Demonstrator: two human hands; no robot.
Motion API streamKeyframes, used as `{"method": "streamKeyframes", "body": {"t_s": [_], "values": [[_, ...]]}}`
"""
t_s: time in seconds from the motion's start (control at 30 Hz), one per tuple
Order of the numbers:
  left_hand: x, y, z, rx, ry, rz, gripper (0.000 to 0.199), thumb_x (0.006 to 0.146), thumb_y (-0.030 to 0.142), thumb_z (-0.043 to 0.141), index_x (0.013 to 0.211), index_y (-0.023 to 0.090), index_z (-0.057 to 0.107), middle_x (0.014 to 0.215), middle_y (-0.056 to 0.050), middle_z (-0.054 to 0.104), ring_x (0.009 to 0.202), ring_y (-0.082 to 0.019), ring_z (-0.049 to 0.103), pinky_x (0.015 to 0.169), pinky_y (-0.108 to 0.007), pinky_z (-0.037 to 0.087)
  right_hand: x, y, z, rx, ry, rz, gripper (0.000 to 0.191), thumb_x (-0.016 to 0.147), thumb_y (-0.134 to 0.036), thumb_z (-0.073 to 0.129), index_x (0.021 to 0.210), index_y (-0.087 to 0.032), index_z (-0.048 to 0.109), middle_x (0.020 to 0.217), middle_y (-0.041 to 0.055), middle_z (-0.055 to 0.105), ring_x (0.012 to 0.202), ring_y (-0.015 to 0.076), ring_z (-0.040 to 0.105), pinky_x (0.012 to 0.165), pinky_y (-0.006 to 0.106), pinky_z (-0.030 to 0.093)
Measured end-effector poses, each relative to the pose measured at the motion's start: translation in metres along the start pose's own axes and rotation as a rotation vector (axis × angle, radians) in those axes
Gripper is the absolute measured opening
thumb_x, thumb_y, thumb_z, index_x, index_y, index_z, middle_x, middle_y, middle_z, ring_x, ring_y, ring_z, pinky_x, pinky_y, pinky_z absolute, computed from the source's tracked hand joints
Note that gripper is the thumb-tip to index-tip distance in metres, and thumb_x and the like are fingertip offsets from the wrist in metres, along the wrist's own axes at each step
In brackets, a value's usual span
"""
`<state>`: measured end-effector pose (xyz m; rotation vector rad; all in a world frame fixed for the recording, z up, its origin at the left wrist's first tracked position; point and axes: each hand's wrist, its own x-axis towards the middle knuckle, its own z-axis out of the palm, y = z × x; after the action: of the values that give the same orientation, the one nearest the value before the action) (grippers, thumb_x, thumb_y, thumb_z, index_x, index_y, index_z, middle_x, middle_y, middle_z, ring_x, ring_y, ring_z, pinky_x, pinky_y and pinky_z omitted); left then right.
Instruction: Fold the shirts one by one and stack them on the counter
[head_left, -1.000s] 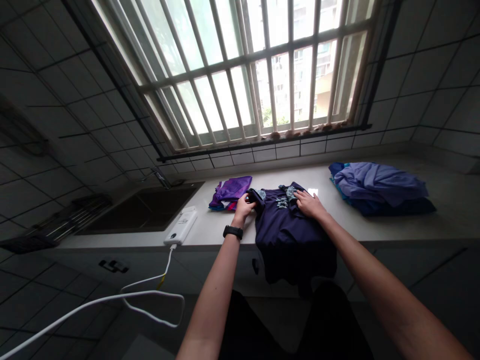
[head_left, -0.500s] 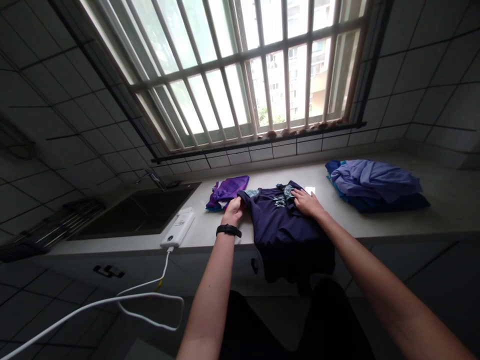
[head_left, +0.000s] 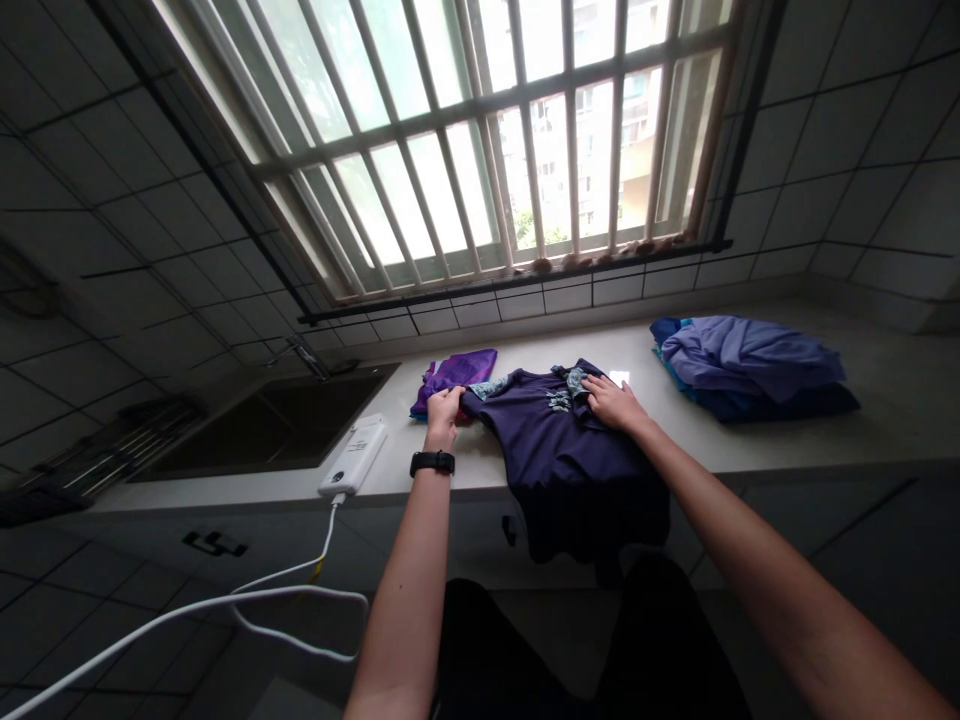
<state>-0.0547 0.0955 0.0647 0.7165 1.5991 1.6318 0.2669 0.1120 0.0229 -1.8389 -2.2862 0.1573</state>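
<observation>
A dark purple short-sleeved shirt (head_left: pixel 570 450) with pale floral trim lies on the counter, its lower part hanging over the front edge. My left hand (head_left: pixel 444 412), with a black band on the wrist, pinches the end of the left sleeve and holds it out to the side. My right hand (head_left: pixel 613 402) rests flat on the shirt's upper right, fingers stretched over the patterned trim. Just behind my left hand lies a folded bright purple garment (head_left: pixel 459 372), partly covered by the hand and sleeve.
A pile of blue and lavender clothes (head_left: pixel 754 365) sits on the right of the white counter (head_left: pixel 420 470). At left are a white power strip (head_left: pixel 355 455) with a white cable (head_left: pixel 187 608) and a dark sink (head_left: pixel 277 425). A barred window (head_left: pixel 480 150) rises behind.
My left hand has moved left, drawing the sleeve outward and stretching the shirt's shoulder. My right hand stays in place on the shirt.
</observation>
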Motion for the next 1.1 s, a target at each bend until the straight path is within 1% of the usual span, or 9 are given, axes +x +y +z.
{"method": "streamKeyframes", "body": {"t_s": [0.13,0.3,0.4,0.5,0.67,0.77,0.87,1.03,1.1], "values": [[0.003,0.005,-0.01,0.297,0.121,0.289,0.031,0.076,0.011,0.072,0.105,0.02,0.064,0.083,0.002,0.062,0.081,-0.016,0.065,0.083,-0.028,0.054,-0.001,0.0,-0.001,-0.02,-0.005,-0.006,0.062,0.104,-0.023,0.026,0.164,-0.024,0.041,0.172,0.0059,0.034,0.16,0.0261,0.03,0.129,0.059,0.024],[0.002,0.002,-0.01,0.872,-0.267,0.545,0.049,0.065,0.024,0.089,0.109,0.019,0.07,0.109,-0.01,0.072,0.112,-0.028,0.067,0.102,-0.037,0.051,-0.005,-0.002,-0.01,-0.024,-0.065,-0.03,0.064,0.104,-0.021,0.021,0.166,-0.019,0.037,0.174,0.0077,0.031,0.162,0.0245,0.025,0.13,0.054,0.022],[-0.001,-0.006,-0.004,0.952,-0.36,0.525,0.027,0.069,0.016,0.082,0.093,0.021,0.071,0.105,-0.009,0.075,0.11,-0.028,0.069,0.103,-0.035,0.05,-0.005,-0.001,-0.011,-0.007,-0.075,-0.025,0.064,0.104,-0.022,0.02,0.166,-0.018,0.037,0.174,0.0074,0.029,0.162,0.0257,0.023,0.13,0.053,0.021],[-0.003,-0.014,0.001,0.921,-0.299,0.473,0.013,0.077,0.01,0.069,0.079,0.022,0.066,0.09,-0.007,0.075,0.099,-0.026,0.071,0.096,-0.034,0.051,-0.003,0.001,-0.009,0.016,-0.079,-0.018,0.064,0.106,-0.025,0.017,0.166,-0.02,0.037,0.175,0.0057,0.029,0.162,0.0261,0.023,0.131,0.054,0.02],[-0.002,-0.016,0.002,0.41,0.034,0.452,0.023,0.086,0.016,0.07,0.067,0.023,0.057,0.075,-0.004,0.066,0.086,-0.022,0.067,0.088,-0.028,0.049,-0.001,0.002,-0.009,0.054,-0.084,-0.008,0.064,0.107,-0.027,0.013,0.167,-0.021,0.036,0.175,0.0042,0.029,0.162,0.0257,0.024,0.131,0.053,0.021],[-0.002,-0.01,0.007,0.271,0.058,0.429,0.026,0.085,0.015,0.073,0.066,0.022,0.057,0.074,-0.002,0.062,0.083,-0.02,0.063,0.083,-0.026,0.049,0.001,0.002,-0.008,0.045,-0.073,0.008,0.062,0.108,-0.031,0.017,0.166,-0.025,0.037,0.174,0.0031,0.031,0.162,0.0253,0.024,0.131,0.053,0.023],[-0.01,-0.003,0.016,0.191,-0.066,0.463,0.021,0.083,0.015,0.077,0.075,0.021,0.059,0.078,0.0,0.061,0.081,-0.017,0.061,0.079,-0.023,0.05,0.003,0.003,-0.005,0.045,-0.054,0.008,0.06,0.109,-0.034,0.019,0.165,-0.026,0.039,0.174,0.0029,0.032,0.161,0.026,0.026,0.13,0.054,0.024],[-0.033,0.007,0.037,0.085,-0.62,0.368,0.026,0.084,0.029,0.081,0.103,0.019,0.067,0.081,-0.001,0.066,0.072,-0.015,0.063,0.074,-0.026,0.054,0.005,0.006,0.0,0.024,-0.037,-0.016,0.06,0.109,-0.036,0.019,0.164,-0.028,0.041,0.174,0.003,0.032,0.161,0.0285,0.026,0.129,0.056,0.027],[-0.038,0.006,0.043,0.128,-0.71,0.37,0.029,0.086,0.033,0.08,0.109,0.019,0.069,0.078,-0.001,0.067,0.07,-0.017,0.064,0.075,-0.028,0.055,0.005,0.007,0.0,0.013,-0.039,-0.025,0.06,0.109,-0.035,0.018,0.164,-0.028,0.041,0.174,0.0035,0.031,0.161,0.0283,0.026,0.129,0.057,0.027]]}}
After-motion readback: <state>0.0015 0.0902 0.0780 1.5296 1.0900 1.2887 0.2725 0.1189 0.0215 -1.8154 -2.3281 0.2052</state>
